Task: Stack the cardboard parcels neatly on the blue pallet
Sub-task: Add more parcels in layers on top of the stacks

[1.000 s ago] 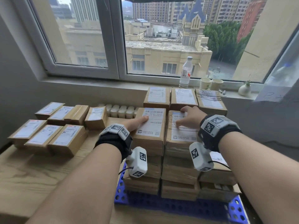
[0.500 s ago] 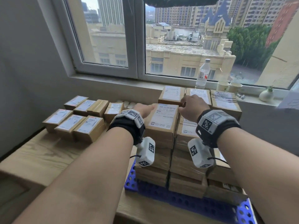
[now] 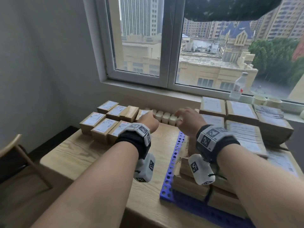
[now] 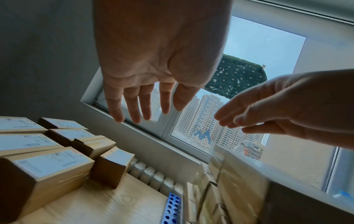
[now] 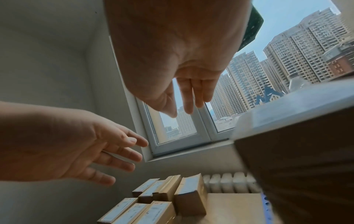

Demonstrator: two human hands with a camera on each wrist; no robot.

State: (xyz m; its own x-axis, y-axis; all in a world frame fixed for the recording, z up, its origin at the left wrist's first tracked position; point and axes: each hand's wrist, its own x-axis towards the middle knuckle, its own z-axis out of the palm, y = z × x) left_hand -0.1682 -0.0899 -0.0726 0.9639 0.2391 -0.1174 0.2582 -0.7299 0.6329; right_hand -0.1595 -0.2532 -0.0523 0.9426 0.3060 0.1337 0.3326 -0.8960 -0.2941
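Fingers (image 4: 132, 106) spread, holding nothing, above white-labelled parcels (image 4: 51, 165) (print unreadable).

Seven loose parcels (image 3: 105, 127), one pallet (image 3: 172, 163), two cups (image 3: 266, 101)

Brown parcels (image 3: 105, 127), white labels; blue perforated pallet (image 3: 171, 168); pale woodgrain table (image 3: 85, 150).

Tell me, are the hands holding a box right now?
No. The left hand and right hand are both empty, fingers spread in the air above the loose parcels.
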